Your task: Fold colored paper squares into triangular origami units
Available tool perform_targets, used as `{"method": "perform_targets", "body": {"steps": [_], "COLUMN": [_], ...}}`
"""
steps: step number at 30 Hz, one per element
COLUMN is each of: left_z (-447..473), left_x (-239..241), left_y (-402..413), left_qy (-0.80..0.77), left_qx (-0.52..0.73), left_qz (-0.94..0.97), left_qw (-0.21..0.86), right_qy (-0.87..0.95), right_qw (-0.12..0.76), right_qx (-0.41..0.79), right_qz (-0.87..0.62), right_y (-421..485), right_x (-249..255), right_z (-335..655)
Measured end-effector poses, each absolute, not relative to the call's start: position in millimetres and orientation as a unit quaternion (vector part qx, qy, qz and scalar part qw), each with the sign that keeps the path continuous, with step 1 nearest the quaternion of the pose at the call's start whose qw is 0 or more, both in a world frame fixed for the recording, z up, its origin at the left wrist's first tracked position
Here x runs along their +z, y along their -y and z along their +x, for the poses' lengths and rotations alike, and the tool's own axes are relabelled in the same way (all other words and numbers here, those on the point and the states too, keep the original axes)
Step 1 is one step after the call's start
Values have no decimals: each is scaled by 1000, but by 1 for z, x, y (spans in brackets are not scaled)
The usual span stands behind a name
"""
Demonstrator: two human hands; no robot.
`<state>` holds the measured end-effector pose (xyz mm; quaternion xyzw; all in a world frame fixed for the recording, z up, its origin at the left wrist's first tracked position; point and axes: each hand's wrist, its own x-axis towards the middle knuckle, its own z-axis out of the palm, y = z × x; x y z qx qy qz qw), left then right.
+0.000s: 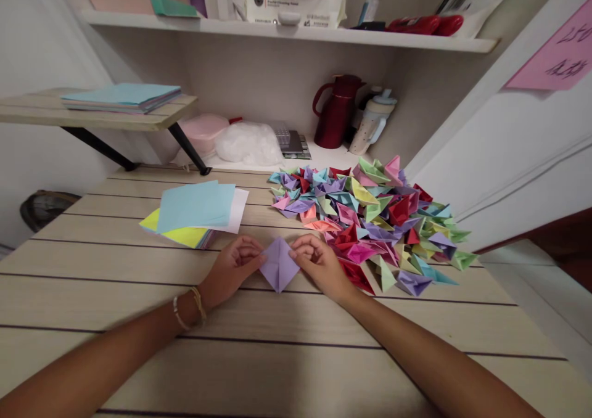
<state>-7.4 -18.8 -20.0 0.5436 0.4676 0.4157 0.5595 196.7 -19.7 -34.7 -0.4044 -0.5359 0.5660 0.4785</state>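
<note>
A folded lilac paper piece (279, 265) lies on the wooden table (287, 344), shaped like a diamond. My left hand (231, 270) pinches its left corner with curled fingers. My right hand (319, 264) pinches its right corner the same way. A stack of flat coloured paper sheets (197, 213), light blue on top, sits just behind my left hand. A big pile of folded paper pieces (374, 221) in many colours spreads behind and to the right of my right hand.
A raised wooden shelf (92, 117) at the left carries more paper sheets (123, 96). At the back stand a dark red jug (337, 111), a pale cup (372, 122), a pink box (203, 131) and a plastic bag (250, 142). A white wall (509, 153) bounds the right side.
</note>
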Motion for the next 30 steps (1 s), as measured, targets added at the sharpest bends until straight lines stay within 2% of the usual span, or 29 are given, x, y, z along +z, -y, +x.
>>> {"method": "perform_targets", "body": {"steps": [5,12,17,20,26,30], "left_z": [-8,-9,-8,-9,-8,-7], "left_x": [-19,-29,-27,-24,-21,-19], "left_y": [20,19,20,23,27,28], "left_qy": [-477,-430,-465,-496,-458,-439], "left_qx": [403,385,391,371,332,323], "left_qz": [582,570,626,665,651,670], "left_qw": [521,585,489,418,506,504], "right_qy": [580,632,674,670,621,601], "right_qw": [456,402,413,391,394,407], "right_qx": [544,518,448,474,543,547], "right_qz": [-400,-412,-417,-416,-406,-416], "right_y": [19,22,24,26,27,26], "right_x": [-41,-40,-34,-33,-36,-36], "right_z": [199,201,201,201,201,199]}}
